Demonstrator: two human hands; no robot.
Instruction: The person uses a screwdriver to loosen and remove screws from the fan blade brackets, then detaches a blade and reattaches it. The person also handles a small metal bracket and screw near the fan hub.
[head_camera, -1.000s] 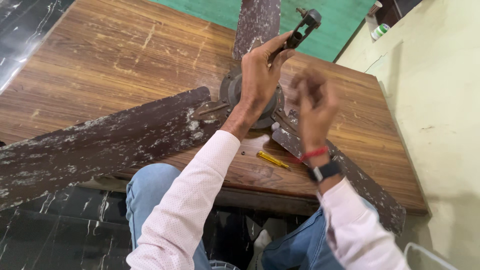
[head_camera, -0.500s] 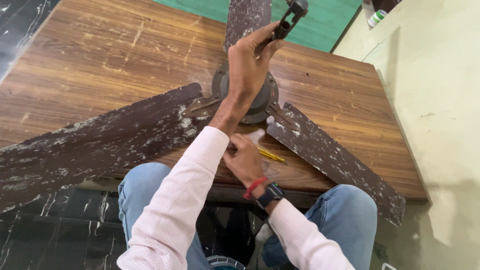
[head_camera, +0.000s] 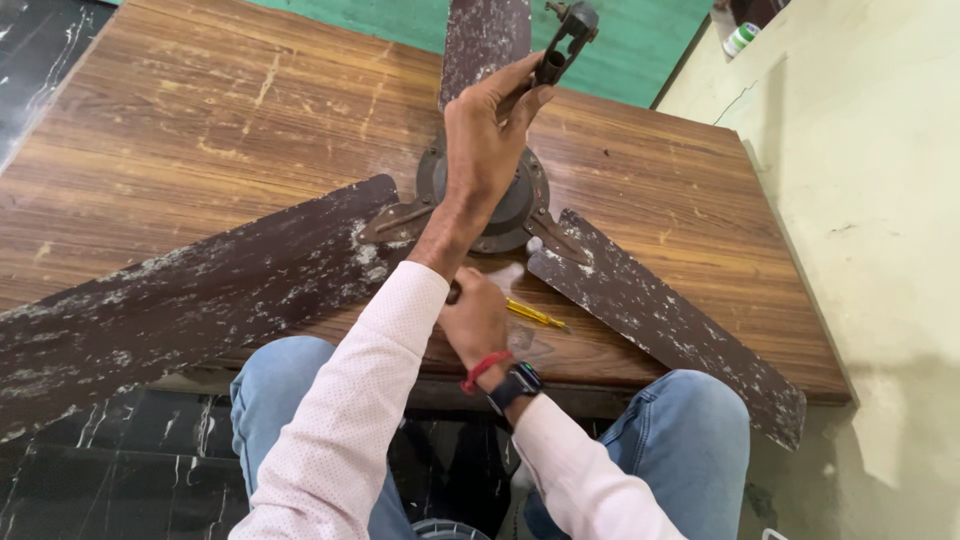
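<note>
Wooden table (head_camera: 200, 130): left hand (head_camera: 490, 140) gripping fan rod (head_camera: 560, 50).

A scratched wooden bench (head_camera: 200, 130) carries a worn ceiling fan (head_camera: 300, 270) with 3 blades, a yellow tool (head_camera: 535, 315), perhaps a screwdriver, beside it.

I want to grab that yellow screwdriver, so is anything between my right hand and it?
Nothing visible blocks it. The right hand rests on the wooden table right beside the yellow screwdriver. The left hand is up on the fan's rod, well clear.
</note>
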